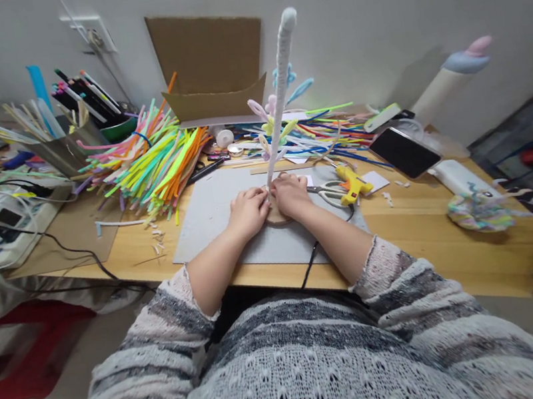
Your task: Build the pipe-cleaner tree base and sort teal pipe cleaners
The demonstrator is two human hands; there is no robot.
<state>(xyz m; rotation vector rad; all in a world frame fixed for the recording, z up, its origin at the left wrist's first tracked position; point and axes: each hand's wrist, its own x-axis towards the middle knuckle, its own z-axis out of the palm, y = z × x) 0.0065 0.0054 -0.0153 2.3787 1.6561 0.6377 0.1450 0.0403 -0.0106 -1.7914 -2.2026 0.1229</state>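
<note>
A tall white fuzzy-wrapped stem (279, 83) stands slightly tilted, its foot at a round brown base (277, 216) on the grey board (210, 212). My left hand (249, 210) is closed at the foot of the stem, fingertips pressed in from the left. From the other side my right hand (290, 194) has its fingers curled in at the same spot. The hands hide the exact contact and most of the base. Loops of pastel pipe cleaner (262, 109) show behind the stem. Right of my right hand lie pliers (329, 193) and a yellow glue gun (354, 184).
A big bundle of coloured pipe cleaners (154, 163) lies left of the board. Beyond are a pen holder (89, 99), a metal cup of sticks (66, 147) and an open cardboard box (208, 53). A phone (405, 150) rests at right. A black cable (311, 263) crosses the front edge.
</note>
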